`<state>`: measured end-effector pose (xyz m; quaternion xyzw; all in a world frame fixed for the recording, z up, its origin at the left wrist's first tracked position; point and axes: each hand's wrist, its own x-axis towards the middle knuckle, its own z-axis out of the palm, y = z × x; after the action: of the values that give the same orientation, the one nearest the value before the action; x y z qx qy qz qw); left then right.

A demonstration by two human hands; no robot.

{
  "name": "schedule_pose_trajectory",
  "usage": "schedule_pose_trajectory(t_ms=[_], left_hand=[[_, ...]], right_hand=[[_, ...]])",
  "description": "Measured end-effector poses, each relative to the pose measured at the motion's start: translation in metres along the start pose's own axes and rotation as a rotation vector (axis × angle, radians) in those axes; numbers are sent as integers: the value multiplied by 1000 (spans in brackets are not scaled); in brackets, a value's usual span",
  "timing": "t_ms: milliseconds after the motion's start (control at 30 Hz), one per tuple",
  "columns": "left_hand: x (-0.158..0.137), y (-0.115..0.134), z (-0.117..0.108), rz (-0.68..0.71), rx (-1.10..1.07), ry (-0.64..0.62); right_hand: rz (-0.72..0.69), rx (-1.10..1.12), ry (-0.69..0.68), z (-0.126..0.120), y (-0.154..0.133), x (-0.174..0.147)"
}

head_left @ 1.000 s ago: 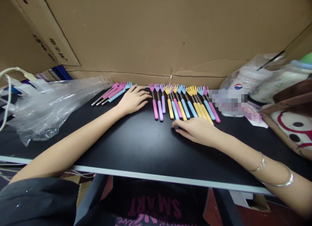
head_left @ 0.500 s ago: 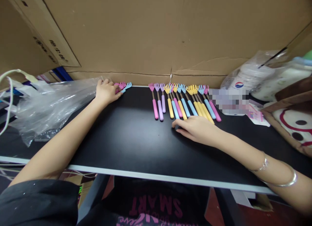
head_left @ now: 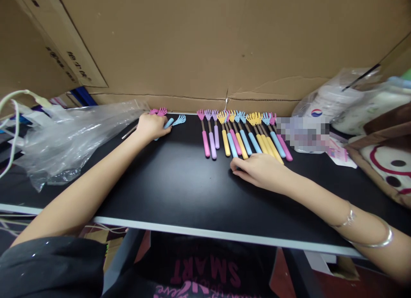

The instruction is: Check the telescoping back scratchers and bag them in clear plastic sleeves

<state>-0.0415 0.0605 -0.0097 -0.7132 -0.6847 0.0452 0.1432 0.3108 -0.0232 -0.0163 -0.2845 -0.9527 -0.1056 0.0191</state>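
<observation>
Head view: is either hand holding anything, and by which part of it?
The left hand holds a blue back scratcher by its handle. The right hand is by the row of back scratchers; whether it grips one cannot be told.

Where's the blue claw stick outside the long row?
In the head view, the blue claw stick is at the left hand, right of the pink claws and left of the row.

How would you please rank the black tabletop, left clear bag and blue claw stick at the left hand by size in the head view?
1. Black tabletop
2. Left clear bag
3. Blue claw stick, partly hidden by the left hand
</observation>
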Motion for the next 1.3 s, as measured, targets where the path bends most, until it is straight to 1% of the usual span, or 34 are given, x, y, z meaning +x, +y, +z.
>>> schedule_pose_trajectory(t_ms=[200,333,433,500,600,700,800,900,1033,1100,1200,1300], left_hand=[[-13,27,-13,53,-37,-58],[-21,40,-23,100,-160,-70],[-25,45,-30,116,-345,-64],[-27,46,-34,131,-494,-88],[-27,48,-35,208,-757,-127],[-27,52,-32,275,-1053,-98],[-28,58,-30,238,-1291,-92],[-31,67,-32,134,-1489,-127],[-40,82,-35,-2,-1756,-163],[-46,92,-35,-45,-1880,-183],[-59,107,-35,-38,-2010,-210],[-74,120,-36,39,-2072,-235]], right_hand=[[12,-17,-12,-1,-2,0],[22,-18,-21,-2,-3,0],[52,-13,-33,-2,-3,0],[88,6,-32,-2,-3,0],[151,65,-26,-3,-3,0],[176,139,-41,-3,-3,0],[226,214,-17,-2,-3,1],[272,292,35,-2,-3,2],[289,400,140,-6,-4,3],[295,479,188,-7,-6,3],[277,571,259,-8,-10,2],[234,566,370,-7,-15,1]])
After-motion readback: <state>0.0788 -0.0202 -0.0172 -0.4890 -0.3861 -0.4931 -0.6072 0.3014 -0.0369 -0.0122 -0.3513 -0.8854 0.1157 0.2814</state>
